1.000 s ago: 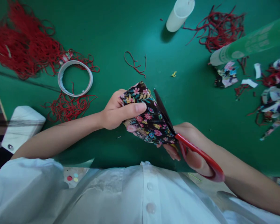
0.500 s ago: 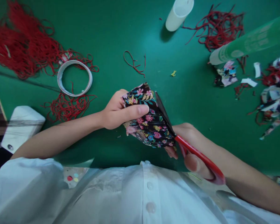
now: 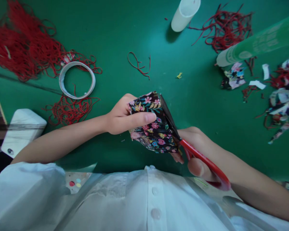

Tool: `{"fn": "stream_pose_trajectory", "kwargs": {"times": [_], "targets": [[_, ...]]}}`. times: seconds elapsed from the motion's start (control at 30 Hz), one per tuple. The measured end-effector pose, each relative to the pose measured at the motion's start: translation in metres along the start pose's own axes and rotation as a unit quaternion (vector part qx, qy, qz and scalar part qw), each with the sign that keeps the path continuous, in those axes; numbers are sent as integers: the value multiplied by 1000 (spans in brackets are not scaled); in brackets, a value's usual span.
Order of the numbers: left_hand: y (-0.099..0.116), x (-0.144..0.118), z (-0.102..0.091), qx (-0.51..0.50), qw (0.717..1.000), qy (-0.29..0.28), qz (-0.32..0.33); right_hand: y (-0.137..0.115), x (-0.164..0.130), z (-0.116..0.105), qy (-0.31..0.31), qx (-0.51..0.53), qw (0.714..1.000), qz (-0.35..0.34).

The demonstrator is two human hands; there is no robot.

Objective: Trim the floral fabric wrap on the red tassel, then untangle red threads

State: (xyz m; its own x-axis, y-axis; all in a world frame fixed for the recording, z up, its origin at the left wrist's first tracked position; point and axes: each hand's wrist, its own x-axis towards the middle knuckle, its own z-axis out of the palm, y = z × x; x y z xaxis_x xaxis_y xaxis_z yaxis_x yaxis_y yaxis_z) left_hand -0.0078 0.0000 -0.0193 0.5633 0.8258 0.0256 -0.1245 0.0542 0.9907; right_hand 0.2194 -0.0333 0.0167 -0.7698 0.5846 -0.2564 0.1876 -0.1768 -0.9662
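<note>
My left hand (image 3: 125, 117) grips a folded piece of floral fabric (image 3: 156, 134), dark with pink, blue and yellow flowers, its thumb lying across the top. Red-handled scissors (image 3: 199, 157) are in my right hand (image 3: 198, 170), with the thumb through one handle loop. Their dark blades lie along the fabric's right edge. Whether the blades are fully closed I cannot tell. Most of my right hand's fingers are hidden behind the scissors and the cloth.
On the green table (image 3: 149, 38), red cord heaps (image 3: 26, 41) lie left, around a tape roll (image 3: 60, 80). A white cup (image 3: 183, 16) stands at the back. To the right are a green tube (image 3: 257, 41), more red cord (image 3: 227, 29) and fabric scraps (image 3: 233, 77). A white box (image 3: 24, 128) sits left.
The fabric and my left hand have shifted slightly down and right. The scissors have turned a little, their handle moving slightly left.
</note>
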Motion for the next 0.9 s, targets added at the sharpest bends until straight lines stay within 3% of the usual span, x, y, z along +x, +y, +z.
{"fn": "stream_pose_trajectory", "kwargs": {"times": [0.1,0.27,0.57,0.73,0.9], "targets": [[0,1,0,3,1000,13,0,1,0,0,8,-7,1000,-4],[2,2,2,1,1000,-14,0,3,0,-1,16,-24,999,-18],[2,2,3,-9,999,30,-5,8,0,-1,21,-14,1000,-2],[0,2,1,-17,999,-21,25,8,1,1,18,-10,1000,-4],[0,1,3,-40,999,10,-7,8,2,3,21,-2,999,-25]]}}
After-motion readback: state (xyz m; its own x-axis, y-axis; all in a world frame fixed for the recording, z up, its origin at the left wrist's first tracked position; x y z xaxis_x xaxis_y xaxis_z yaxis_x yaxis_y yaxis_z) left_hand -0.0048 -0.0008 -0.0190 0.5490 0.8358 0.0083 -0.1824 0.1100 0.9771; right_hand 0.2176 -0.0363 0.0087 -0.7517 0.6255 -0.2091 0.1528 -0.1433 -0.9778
